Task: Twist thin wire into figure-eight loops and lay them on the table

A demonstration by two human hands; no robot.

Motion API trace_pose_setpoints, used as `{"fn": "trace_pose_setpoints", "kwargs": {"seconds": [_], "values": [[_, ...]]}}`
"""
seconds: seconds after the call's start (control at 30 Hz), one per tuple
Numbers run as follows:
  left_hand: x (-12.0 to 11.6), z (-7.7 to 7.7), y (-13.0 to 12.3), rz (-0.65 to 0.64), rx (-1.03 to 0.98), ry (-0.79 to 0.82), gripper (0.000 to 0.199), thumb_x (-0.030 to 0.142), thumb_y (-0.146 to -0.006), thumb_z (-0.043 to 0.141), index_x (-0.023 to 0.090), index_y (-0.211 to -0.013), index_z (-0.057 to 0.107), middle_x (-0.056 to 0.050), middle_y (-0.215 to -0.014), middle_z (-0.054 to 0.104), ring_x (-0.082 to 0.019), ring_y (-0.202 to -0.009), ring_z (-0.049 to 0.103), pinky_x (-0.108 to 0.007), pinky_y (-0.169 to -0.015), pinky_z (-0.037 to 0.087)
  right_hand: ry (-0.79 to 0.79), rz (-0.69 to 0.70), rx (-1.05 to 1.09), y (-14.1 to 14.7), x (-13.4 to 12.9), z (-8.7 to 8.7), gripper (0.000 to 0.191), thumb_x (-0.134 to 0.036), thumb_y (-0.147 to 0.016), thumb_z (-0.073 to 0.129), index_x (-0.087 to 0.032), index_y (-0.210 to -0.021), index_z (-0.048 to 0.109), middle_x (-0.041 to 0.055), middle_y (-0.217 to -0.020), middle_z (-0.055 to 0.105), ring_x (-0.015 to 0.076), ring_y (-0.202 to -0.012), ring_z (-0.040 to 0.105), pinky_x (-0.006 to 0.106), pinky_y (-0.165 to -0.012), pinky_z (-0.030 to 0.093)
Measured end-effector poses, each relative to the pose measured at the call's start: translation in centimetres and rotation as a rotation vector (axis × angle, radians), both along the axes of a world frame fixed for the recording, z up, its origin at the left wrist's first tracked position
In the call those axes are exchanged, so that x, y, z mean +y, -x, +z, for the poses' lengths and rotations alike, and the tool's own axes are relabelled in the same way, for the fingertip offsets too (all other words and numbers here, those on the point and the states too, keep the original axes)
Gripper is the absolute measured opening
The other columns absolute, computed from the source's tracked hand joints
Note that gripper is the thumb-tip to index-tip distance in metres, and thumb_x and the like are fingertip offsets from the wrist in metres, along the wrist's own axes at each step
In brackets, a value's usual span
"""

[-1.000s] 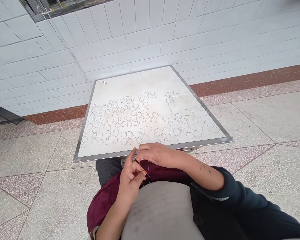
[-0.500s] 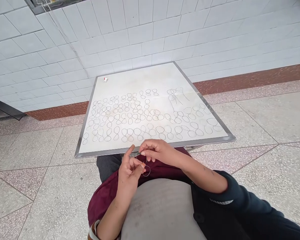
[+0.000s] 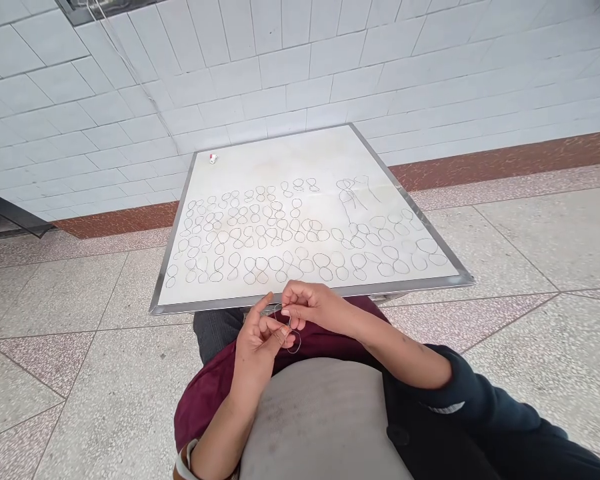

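A thin wire [image 3: 300, 343] bent into loops is held between both hands, above my lap and just below the near edge of the table. My left hand [image 3: 255, 350] pinches it where the loops meet, between thumb and fingers, with the index finger stretched out. One loop hangs to the right of the left thumb; another curves up toward the right fingertips. My right hand [image 3: 315, 308] is closed on the upper part of the wire, thumb against the fingers. Its fingertips almost touch those of the left, and they partly hide the wire.
A white table [image 3: 275, 157] with a metal rim stands against the tiled wall [image 3: 290, 67]. Rows of figure-eight wire pieces [image 3: 323, 263] lie across it. Looser wire strands [image 3: 353, 193] lie at the right, and a small white-and-red object [image 3: 213, 159] sits in the far left corner.
My right fingers have come slightly down, nearer the left fingertips. A straight bit of wire now stands close against the left thumb and finger. Both hands keep their hold.
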State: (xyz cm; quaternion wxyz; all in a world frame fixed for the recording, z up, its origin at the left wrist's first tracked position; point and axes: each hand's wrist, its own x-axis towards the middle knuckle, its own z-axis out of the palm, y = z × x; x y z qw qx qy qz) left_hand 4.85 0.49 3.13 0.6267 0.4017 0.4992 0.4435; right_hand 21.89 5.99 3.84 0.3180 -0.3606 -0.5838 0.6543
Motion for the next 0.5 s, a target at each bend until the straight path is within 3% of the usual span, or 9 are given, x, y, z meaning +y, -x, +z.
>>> {"fn": "trace_pose_setpoints", "kwargs": {"seconds": [0.17, 0.3, 0.5], "values": [[0.2, -0.1, -0.2, -0.017, 0.013, -0.005, 0.065, 0.026, -0.075, 0.073, 0.022, -0.135, 0.047, 0.004, -0.070, 0.063, -0.016, -0.067, 0.067, -0.035, -0.074, 0.055, 0.005, -0.066, -0.037, 0.5, -0.1, -0.4, 0.017, -0.031, -0.081, 0.065, -0.018, -0.078, 0.054, -0.0050, -0.065, 0.056, 0.0085, -0.056, 0.056, 0.021, -0.053, 0.046], [0.1, -0.1, -0.4, 0.003, 0.008, -0.019, 0.068, 0.023, -0.075, 0.072, 0.023, -0.138, 0.044, 0.004, -0.071, 0.063, -0.014, -0.063, 0.063, -0.034, -0.073, 0.054, -0.040, -0.070, -0.082, 0.6, -0.4, -0.4, 0.010, -0.028, -0.082, 0.064, -0.019, -0.084, 0.058, -0.0030, -0.072, 0.061, 0.0100, -0.062, 0.058, 0.023, -0.058, 0.046], [0.0, 0.2, -0.5, -0.010, 0.006, -0.027, 0.070, 0.021, -0.078, 0.068, 0.025, -0.141, 0.039, 0.006, -0.067, 0.058, -0.013, -0.062, 0.060, -0.032, -0.070, 0.053, -0.580, -0.169, -0.385, 0.8, -1.0, 0.0, 0.008, -0.024, -0.090, 0.057, -0.020, -0.083, 0.058, 0.0003, -0.075, 0.059, 0.0133, -0.070, 0.055, 0.025, -0.062, 0.042]]}}
